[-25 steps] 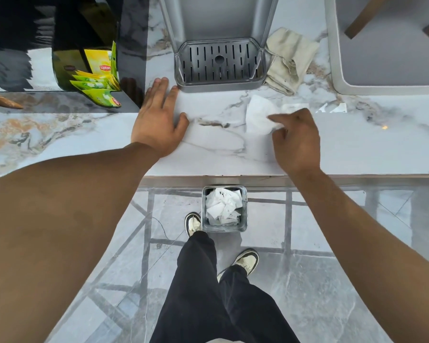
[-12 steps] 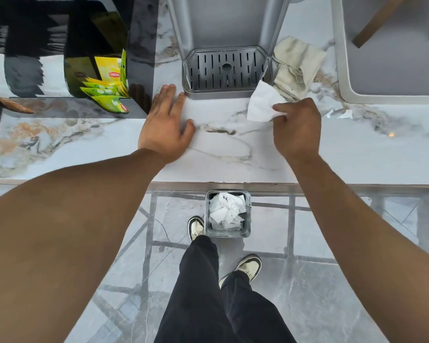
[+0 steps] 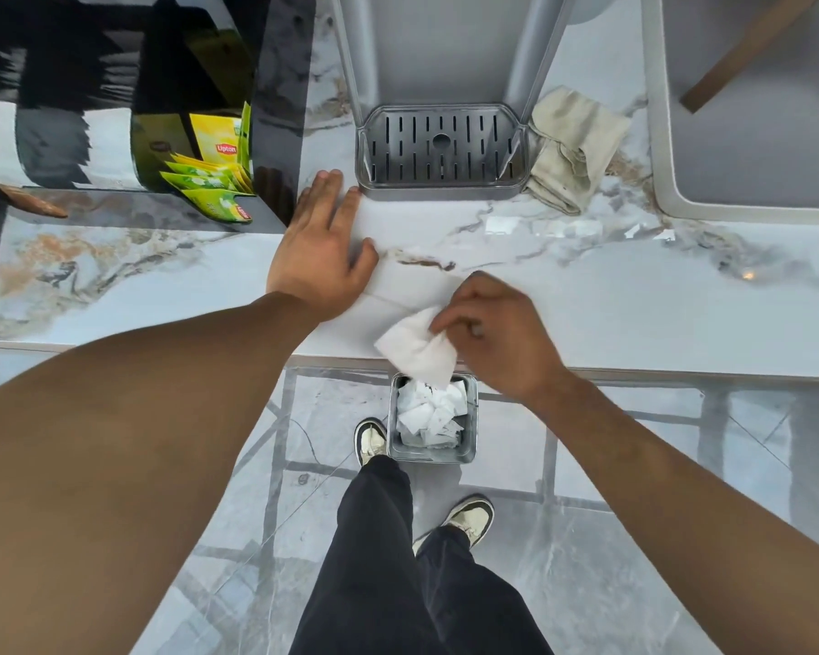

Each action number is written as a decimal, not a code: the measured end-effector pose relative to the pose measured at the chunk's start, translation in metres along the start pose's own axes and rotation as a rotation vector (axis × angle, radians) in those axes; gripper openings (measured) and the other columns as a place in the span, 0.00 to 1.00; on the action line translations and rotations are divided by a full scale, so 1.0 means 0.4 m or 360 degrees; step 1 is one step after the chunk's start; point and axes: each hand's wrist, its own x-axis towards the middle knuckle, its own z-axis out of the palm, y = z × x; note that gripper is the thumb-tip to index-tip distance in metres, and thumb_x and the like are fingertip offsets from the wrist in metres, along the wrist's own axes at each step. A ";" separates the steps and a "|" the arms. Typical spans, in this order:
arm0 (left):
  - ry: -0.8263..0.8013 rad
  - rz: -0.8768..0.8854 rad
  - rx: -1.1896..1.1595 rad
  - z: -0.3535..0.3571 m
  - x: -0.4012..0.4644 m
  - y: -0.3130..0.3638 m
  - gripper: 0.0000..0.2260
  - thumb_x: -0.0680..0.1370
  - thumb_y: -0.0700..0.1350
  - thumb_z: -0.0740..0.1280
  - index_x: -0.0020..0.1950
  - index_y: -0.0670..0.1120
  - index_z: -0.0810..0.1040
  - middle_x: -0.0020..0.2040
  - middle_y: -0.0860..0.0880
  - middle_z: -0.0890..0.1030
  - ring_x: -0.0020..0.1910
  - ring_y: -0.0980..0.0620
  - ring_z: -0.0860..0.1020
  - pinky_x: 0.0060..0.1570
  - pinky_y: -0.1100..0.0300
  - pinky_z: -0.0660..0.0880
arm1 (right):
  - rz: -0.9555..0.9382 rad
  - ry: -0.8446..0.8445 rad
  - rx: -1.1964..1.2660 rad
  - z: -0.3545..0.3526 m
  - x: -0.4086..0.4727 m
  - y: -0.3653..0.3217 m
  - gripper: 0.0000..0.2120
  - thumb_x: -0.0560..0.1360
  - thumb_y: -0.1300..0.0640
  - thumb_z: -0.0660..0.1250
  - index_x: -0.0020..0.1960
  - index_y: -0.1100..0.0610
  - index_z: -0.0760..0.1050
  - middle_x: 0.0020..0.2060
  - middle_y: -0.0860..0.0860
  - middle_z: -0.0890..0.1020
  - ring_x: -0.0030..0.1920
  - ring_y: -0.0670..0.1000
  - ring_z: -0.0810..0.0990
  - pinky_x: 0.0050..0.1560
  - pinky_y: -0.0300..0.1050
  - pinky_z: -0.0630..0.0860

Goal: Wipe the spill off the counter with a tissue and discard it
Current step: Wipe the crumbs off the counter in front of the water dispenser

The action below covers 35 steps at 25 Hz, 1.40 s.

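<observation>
The soft, crumpled white tissue (image 3: 417, 349) was pinched in the closed fingers of the right hand (image 3: 497, 335), at the front edge of the glossy veined marble worktop (image 3: 634, 304), above the square metal bin (image 3: 433, 420) of crumpled paper on the floor. Half a second before, it had been held up by the slotted grey drip tray (image 3: 440, 151). The left hand (image 3: 322, 257) was kept flat and open on the worktop, holding nothing. Faint wet patches possibly remained near the folded cloth (image 3: 573, 148).

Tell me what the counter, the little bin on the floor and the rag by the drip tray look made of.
Counter: polished marble or a marble-look slab, veined and glossy.
Bin: likely metal, grey with sheen.
Rag: soft woven cloth, off-white, rumpled and stained.
</observation>
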 end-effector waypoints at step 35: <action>-0.0070 -0.0022 -0.0049 -0.018 -0.003 0.020 0.29 0.81 0.53 0.54 0.78 0.40 0.59 0.80 0.38 0.55 0.80 0.41 0.51 0.79 0.48 0.48 | 0.0289 0.0523 0.0064 0.084 -0.021 -0.068 0.14 0.71 0.71 0.64 0.51 0.60 0.83 0.45 0.55 0.77 0.43 0.52 0.77 0.51 0.39 0.74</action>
